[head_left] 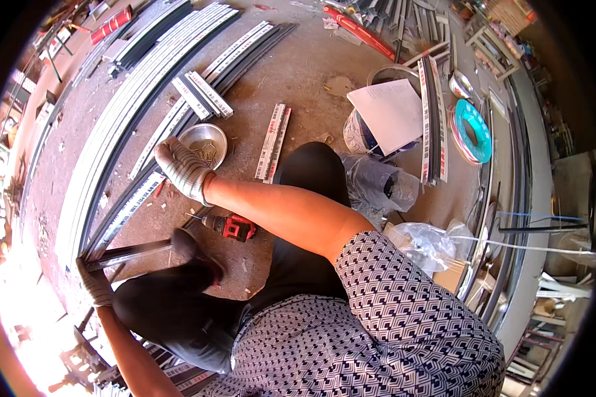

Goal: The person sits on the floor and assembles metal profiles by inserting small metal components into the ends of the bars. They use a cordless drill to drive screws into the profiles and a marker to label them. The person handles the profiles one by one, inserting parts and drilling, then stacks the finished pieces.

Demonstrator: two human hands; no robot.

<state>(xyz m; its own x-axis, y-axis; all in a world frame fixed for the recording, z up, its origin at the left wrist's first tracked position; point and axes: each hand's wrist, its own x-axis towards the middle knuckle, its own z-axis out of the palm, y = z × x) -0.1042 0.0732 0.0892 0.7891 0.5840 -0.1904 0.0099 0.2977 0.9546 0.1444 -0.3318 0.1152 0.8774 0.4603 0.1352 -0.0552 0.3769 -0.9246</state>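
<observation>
L hand (pixel 94 283): gloved, clenched on dark frame bar (pixel 129 253).
R hand (pixel 182 169): gloved, fingers at screw bowl (pixel 204 144), grip unclear.
Drill (pixel 230 226): idle on floor; fastening looks pending.

Metal-fabrication workshop, floor-level work area. Bare, dusty concrete floor (pixel 298 79) littered with offcuts and swarf. Long grey aluminium profiles (pixel 122 99) laid in bundles across the upper left of the frame; shorter cut lengths with white protective film (pixel 202 94) beside them. Round steel bowl of screws (pixel 205 142) at centre left, red and black cordless drill (pixel 235 227) on the ground just below it. Coil of teal hose (pixel 473 130) and white paint bucket (pixel 359 132) at upper right. Further dark frame sections (pixel 510 198) stacked along the right edge. Red metal bar (pixel 359 30) among scrap at top centre.
</observation>
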